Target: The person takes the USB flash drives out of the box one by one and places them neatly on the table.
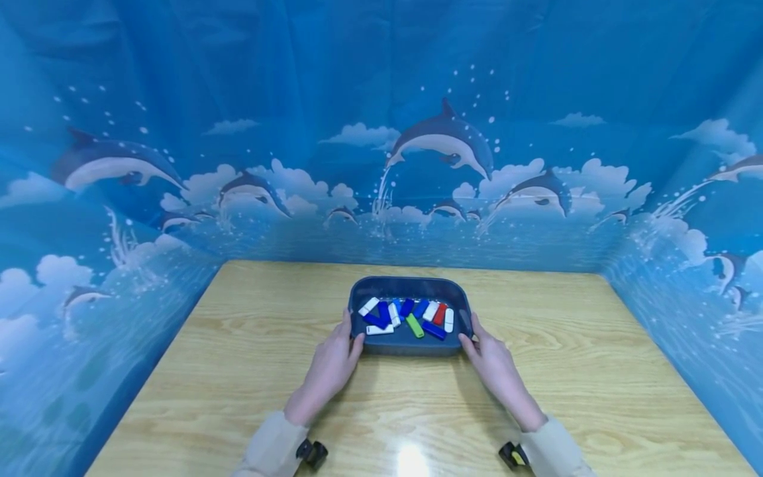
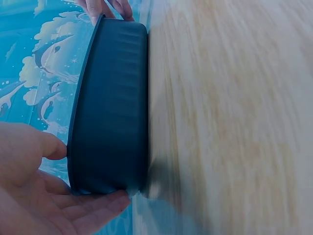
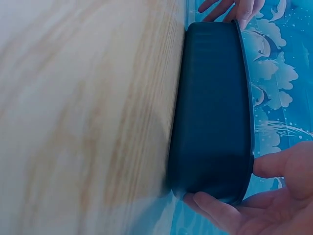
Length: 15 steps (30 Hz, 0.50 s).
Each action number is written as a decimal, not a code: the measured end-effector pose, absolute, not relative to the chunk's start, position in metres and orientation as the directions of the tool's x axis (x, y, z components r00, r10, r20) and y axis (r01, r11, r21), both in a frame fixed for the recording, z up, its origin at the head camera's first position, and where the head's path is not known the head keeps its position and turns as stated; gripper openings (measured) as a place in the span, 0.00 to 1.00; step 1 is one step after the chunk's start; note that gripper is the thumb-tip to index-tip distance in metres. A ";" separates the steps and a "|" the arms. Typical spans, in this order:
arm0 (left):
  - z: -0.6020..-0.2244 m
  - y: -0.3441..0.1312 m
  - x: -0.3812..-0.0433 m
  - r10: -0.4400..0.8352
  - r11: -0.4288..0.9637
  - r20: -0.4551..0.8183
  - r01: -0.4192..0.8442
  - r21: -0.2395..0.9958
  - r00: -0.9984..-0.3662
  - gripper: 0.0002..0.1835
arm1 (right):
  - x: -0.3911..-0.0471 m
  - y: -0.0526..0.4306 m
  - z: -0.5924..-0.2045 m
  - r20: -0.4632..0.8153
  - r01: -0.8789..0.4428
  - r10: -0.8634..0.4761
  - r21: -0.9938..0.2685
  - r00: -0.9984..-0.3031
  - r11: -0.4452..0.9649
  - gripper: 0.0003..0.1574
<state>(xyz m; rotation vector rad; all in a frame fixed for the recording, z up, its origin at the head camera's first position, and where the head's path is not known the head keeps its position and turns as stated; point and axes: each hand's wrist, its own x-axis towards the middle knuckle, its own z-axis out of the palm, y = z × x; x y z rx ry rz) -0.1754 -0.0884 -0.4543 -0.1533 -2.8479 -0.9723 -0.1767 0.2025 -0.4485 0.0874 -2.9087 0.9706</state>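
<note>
A dark blue plastic bin (image 1: 411, 348) with rounded corners sits on the table, and both hands hold it by its two ends. Inside lie several USB flash drives: a green one (image 1: 414, 325), a red one (image 1: 440, 314), plus several white ones (image 1: 449, 320) and blue ones (image 1: 434, 330). My left hand (image 1: 331, 354) grips the left end, thumb at the rim and fingers along the outer wall. At the right end, my right hand (image 1: 491, 361) grips likewise. Each wrist view shows the bin's outer long wall (image 2: 110, 107); its contents are hidden there.
Light wood-grain tabletop (image 1: 596, 371) spreads around the bin. A blue curtain (image 1: 334, 79) printed with dolphins encloses the back and both sides. Small black devices sit at the left cuff (image 1: 312, 454) and the right cuff (image 1: 512, 455).
</note>
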 end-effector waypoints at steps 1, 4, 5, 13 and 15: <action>-0.454 -0.088 -0.175 0.054 0.788 0.154 0.137 0.600 -0.987 0.35 | -0.177 0.203 -0.449 0.093 -0.082 -0.032 -0.595 -0.995 0.800 0.40; -0.453 -0.088 -0.174 0.057 0.793 0.158 0.141 0.592 -0.986 0.35 | -0.176 0.202 -0.449 0.099 -0.087 -0.035 -0.591 -0.994 0.802 0.40; -0.452 -0.088 -0.174 0.057 0.793 0.156 0.139 0.593 -0.986 0.35 | -0.176 0.202 -0.449 0.100 -0.088 -0.035 -0.590 -0.994 0.803 0.40; -0.452 -0.089 -0.172 0.061 0.795 0.140 0.133 0.592 -0.988 0.35 | -0.177 0.201 -0.447 0.056 -0.050 -0.020 -0.612 -0.998 0.789 0.40; -0.451 -0.089 -0.172 0.062 0.795 0.138 0.132 0.592 -0.989 0.35 | -0.177 0.201 -0.447 0.056 -0.047 -0.017 -0.610 -0.998 0.791 0.40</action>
